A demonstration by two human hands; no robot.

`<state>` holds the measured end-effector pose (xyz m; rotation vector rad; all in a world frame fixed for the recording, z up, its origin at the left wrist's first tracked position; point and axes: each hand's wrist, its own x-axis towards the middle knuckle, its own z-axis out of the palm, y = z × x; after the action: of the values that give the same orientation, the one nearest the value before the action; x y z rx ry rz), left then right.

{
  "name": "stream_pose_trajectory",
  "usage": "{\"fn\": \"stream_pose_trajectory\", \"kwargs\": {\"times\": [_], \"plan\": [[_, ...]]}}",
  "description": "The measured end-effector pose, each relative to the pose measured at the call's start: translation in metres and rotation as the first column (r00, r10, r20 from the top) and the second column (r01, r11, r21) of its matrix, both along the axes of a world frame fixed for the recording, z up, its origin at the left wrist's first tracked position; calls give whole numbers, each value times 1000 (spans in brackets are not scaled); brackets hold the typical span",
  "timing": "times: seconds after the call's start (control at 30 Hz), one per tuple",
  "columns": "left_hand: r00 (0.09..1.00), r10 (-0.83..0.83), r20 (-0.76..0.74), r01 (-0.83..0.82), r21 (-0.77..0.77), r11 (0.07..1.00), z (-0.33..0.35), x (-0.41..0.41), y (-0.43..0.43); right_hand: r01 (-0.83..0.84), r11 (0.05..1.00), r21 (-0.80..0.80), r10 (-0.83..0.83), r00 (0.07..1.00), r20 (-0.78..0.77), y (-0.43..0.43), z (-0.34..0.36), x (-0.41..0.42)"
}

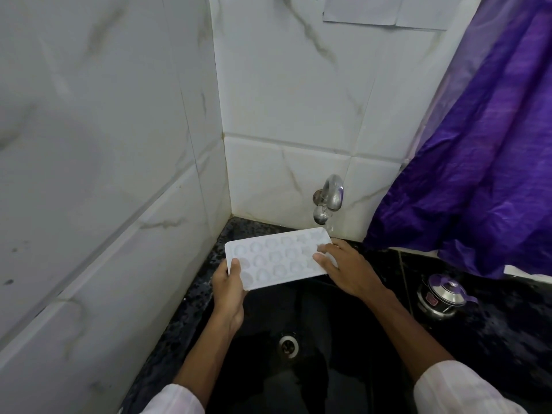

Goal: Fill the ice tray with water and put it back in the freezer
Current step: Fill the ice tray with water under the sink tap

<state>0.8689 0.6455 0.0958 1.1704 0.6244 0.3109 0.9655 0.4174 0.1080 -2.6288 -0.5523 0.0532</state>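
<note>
Left hand [228,291] fingers hidden, likely under ice tray [277,258].

- The ice tray [277,258]: white plastic, smooth and matt.
- The tap [330,198]: polished metal, mirror-bright.
- The wall tiles [283,100]: glossy white with grey veins like marble.
- The sink [298,369]: smooth, glossy black, with a metal drain ring [288,345].
- The table [191,309]: polished black stone with pale speckles.
- The curtain [478,174]: purple cloth, crinkled, with a slight sheen.
- The pot [442,297]: shiny steel.
- The sheet [373,10] on the wall: matt white paper.

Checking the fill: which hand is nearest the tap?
The right hand, on the tray end below the tap; the left hand grips the opposite corner.
</note>
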Motion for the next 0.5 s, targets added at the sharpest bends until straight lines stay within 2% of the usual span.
{"fn": "stream_pose_trajectory", "kwargs": {"times": [0.17,0.5], "plan": [[1000,1,4,-1,3,1000,2,1,0,4,999,-37,-3,1000,2,0,3,-1],[1000,5,7,-5,0,1000,4,0,1,-8,1000,20,8,1000,14,2,6,-3]]}}
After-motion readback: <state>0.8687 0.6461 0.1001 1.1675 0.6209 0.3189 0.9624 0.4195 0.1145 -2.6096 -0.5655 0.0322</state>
